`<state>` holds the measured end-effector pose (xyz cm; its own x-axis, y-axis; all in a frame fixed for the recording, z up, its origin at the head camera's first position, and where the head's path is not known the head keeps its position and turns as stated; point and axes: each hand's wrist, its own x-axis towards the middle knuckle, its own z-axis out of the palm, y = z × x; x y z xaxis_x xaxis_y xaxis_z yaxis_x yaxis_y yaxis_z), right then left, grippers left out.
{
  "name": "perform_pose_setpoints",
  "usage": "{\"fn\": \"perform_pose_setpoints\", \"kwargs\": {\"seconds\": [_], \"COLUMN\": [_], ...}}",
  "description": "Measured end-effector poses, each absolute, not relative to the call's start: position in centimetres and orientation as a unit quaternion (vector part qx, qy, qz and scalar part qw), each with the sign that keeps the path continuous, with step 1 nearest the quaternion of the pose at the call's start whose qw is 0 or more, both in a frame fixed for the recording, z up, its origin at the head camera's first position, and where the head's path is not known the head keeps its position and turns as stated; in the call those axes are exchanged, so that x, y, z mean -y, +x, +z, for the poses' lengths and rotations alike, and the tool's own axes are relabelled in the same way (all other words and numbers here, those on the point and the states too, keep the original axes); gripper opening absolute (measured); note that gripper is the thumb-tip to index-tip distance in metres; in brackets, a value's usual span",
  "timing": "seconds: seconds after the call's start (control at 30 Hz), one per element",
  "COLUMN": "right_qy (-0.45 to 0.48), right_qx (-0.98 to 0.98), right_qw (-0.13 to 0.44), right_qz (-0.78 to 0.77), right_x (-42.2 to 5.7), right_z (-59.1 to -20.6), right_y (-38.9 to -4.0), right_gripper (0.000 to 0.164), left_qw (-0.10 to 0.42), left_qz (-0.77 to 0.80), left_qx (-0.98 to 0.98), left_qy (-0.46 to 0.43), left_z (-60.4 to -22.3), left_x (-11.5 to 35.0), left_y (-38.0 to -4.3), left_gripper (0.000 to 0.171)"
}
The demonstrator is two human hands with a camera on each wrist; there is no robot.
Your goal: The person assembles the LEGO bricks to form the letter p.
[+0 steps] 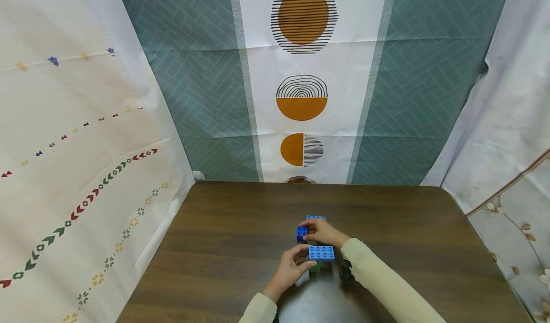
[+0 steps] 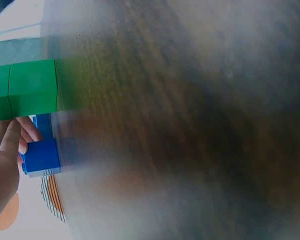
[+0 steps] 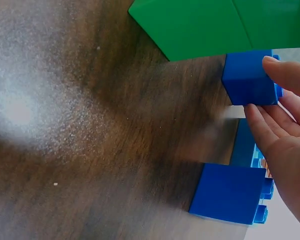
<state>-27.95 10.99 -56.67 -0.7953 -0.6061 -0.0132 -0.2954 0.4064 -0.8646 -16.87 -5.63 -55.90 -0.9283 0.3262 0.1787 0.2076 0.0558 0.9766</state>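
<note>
My left hand (image 1: 291, 268) holds the left side of a stack near the table's front. A light blue toy brick (image 1: 321, 253) with studs tops it, above green bricks (image 2: 33, 87). Just beyond, my right hand (image 1: 325, 232) pinches a small dark blue brick (image 1: 302, 233) between thumb and fingers. The right wrist view shows this small brick (image 3: 250, 79) low by the table, its studs facing the palm side. Behind the right hand is another light blue brick (image 1: 315, 217), partly hidden. A further dark blue brick (image 3: 227, 192) stands near it.
A brown wooden table (image 1: 232, 227) bears the bricks. A patterned cloth (image 1: 302, 98) hangs behind its far edge, with white cloths (image 1: 86, 122) at the left and right sides.
</note>
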Motion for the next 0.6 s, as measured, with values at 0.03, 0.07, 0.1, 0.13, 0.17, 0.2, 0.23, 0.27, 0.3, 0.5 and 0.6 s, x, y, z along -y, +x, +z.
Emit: {"fn": "perform_pose_setpoints", "kwargs": {"seconds": [0.03,0.07,0.1,0.13,0.17,0.2,0.23,0.27,0.3,0.5,0.6], "right_qy": [-0.273,-0.272,-0.272,-0.275,-0.276,-0.277,-0.278,-0.278,-0.278,-0.277,-0.279], "right_qx": [-0.823,-0.825,-0.827,-0.828,-0.828,-0.828,-0.827,-0.826,-0.824,-0.822,-0.825], "right_qw": [0.164,0.162,0.16,0.158,0.157,0.156,0.156,0.156,0.156,0.153,0.145], "right_qz": [-0.47,-0.468,-0.466,-0.464,-0.463,-0.463,-0.463,-0.465,-0.468,-0.474,-0.469], "right_x": [-11.0,-11.0,-11.0,-11.0,-11.0,-11.1,-11.1,-11.1,-11.2,-11.4,-11.6], "right_z": [-56.7,-56.7,-56.7,-56.7,-56.7,-56.7,-56.7,-56.7,-56.6,-56.0,-55.7], "right_y": [-27.9,-27.9,-27.9,-27.9,-27.9,-27.9,-27.9,-27.9,-28.0,-28.1,-28.1], "right_gripper": [0.035,0.034,0.033,0.033,0.032,0.032,0.032,0.032,0.033,0.033,0.032], "left_qw": [0.046,0.049,0.05,0.051,0.053,0.052,0.051,0.049,0.046,0.046,0.049], "left_qz": [0.662,0.664,0.664,0.663,0.663,0.662,0.662,0.662,0.662,0.654,0.651], "left_qx": [-0.725,-0.724,-0.723,-0.724,-0.724,-0.725,-0.726,-0.726,-0.726,-0.735,-0.739], "left_qy": [0.184,0.182,0.182,0.182,0.181,0.18,0.181,0.18,0.181,0.172,0.166], "left_z": [-55.8,-55.8,-55.7,-55.7,-55.7,-55.8,-55.8,-56.1,-56.4,-58.5,-58.8], "left_x": [5.6,5.6,5.6,5.6,5.6,5.5,5.5,5.5,5.4,5.4,5.5], "left_y": [-16.8,-16.8,-16.8,-16.8,-16.8,-16.9,-16.9,-17.0,-17.1,-17.9,-18.0], "left_gripper": [0.028,0.028,0.028,0.028,0.028,0.028,0.028,0.028,0.028,0.03,0.03]}}
